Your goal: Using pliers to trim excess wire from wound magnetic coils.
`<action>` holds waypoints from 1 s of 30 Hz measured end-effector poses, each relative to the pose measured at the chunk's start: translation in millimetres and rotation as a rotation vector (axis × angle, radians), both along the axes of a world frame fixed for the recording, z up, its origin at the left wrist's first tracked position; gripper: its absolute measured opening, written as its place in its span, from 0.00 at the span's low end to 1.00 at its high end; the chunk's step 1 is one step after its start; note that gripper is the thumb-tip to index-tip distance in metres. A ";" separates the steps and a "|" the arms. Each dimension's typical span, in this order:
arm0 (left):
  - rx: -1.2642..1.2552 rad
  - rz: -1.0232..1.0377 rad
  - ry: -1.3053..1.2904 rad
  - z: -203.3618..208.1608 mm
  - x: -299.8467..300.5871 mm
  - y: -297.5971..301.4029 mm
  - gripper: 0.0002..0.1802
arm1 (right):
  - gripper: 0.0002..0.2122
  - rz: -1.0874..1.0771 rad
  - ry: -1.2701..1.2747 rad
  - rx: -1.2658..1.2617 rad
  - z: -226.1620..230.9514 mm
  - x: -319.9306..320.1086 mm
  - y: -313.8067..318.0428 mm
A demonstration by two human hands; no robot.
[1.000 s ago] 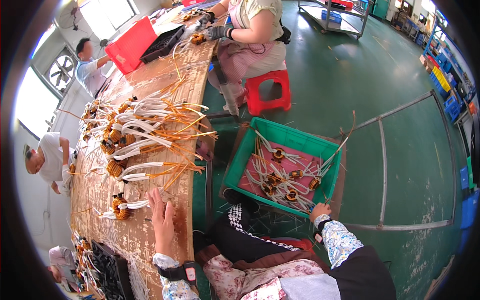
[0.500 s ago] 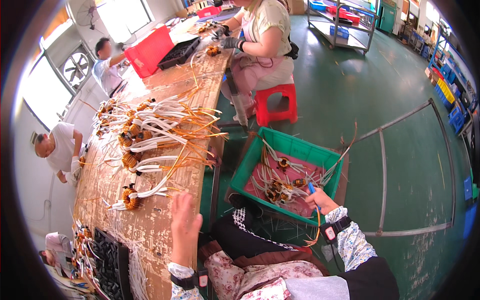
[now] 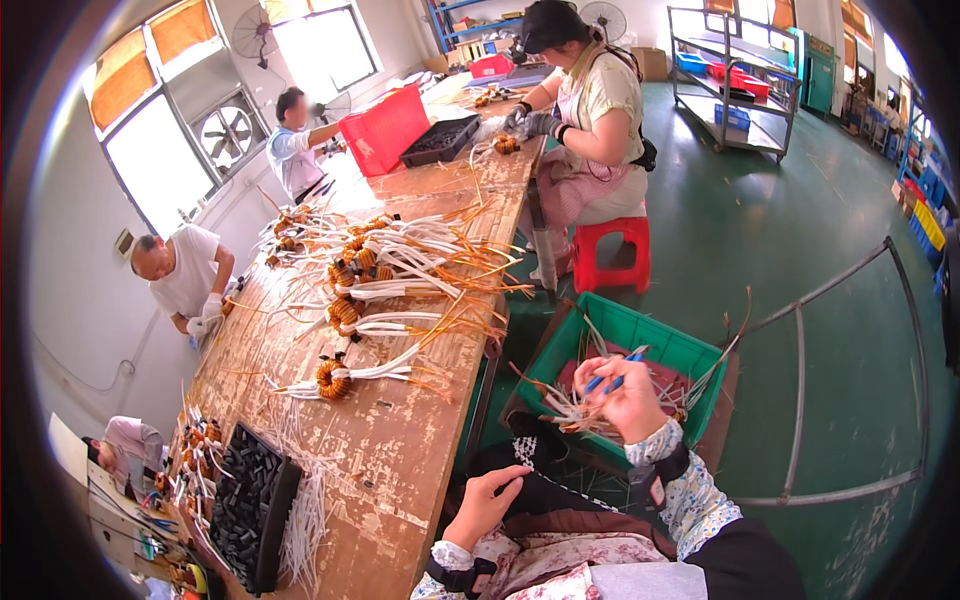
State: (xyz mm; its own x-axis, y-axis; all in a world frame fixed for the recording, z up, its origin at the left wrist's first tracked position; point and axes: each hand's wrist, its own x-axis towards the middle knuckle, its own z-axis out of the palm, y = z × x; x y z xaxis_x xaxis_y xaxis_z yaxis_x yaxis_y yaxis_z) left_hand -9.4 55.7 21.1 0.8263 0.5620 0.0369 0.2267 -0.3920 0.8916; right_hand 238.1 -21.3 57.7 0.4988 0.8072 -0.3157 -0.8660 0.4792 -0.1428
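Note:
My right hand (image 3: 628,402) is raised above the green bin (image 3: 648,335), its fingers closed round blue-handled pliers (image 3: 613,382) with the tip pointing up and away. White wire leads with orange ends (image 3: 565,405) lie just beneath and beside that hand; whether it touches them I cannot tell. More leads stick out over the bin's right side. Over my lap, left of the bin, my left hand (image 3: 487,507) has loosely bent fingers, thumb and forefinger a little apart, with nothing visible between them. The nearest copper-wound coil (image 3: 332,379) lies on the worktable (image 3: 400,440), beyond my left hand.
Several more coils (image 3: 345,312) with white leads are heaped along the table. A black tray (image 3: 255,510) of small black parts stands at the near left. A co-worker sits by a red stool (image 3: 612,255); others work across the table. A metal frame (image 3: 800,400) stands at right.
My left hand has drawn back from the table edge to my lap, its spread fingers now bent. My right hand has risen with the pliers. The view has shifted, moving the scene rightward.

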 end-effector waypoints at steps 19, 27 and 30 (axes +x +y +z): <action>-0.359 -0.048 -0.291 -79.0 9.4 -12.1 0.23 | 0.22 0.234 -0.755 0.580 165.5 -167.8 13.3; -0.443 0.033 -0.224 -21.1 -26.2 -38.4 0.25 | 0.24 0.296 -0.674 0.725 196.0 -190.6 17.6; -0.504 0.101 -0.213 -14.4 -44.5 -50.0 0.25 | 0.24 0.331 -0.465 0.604 195.7 -178.8 35.4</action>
State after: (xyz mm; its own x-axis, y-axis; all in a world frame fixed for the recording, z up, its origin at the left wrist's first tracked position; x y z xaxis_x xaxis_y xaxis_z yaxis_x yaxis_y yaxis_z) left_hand -54.0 5.7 6.7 0.7709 0.6295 -0.0967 0.0353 0.1093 0.9934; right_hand 59.4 14.0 253.4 0.1783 0.8995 0.3990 -0.8920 0.3190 -0.3204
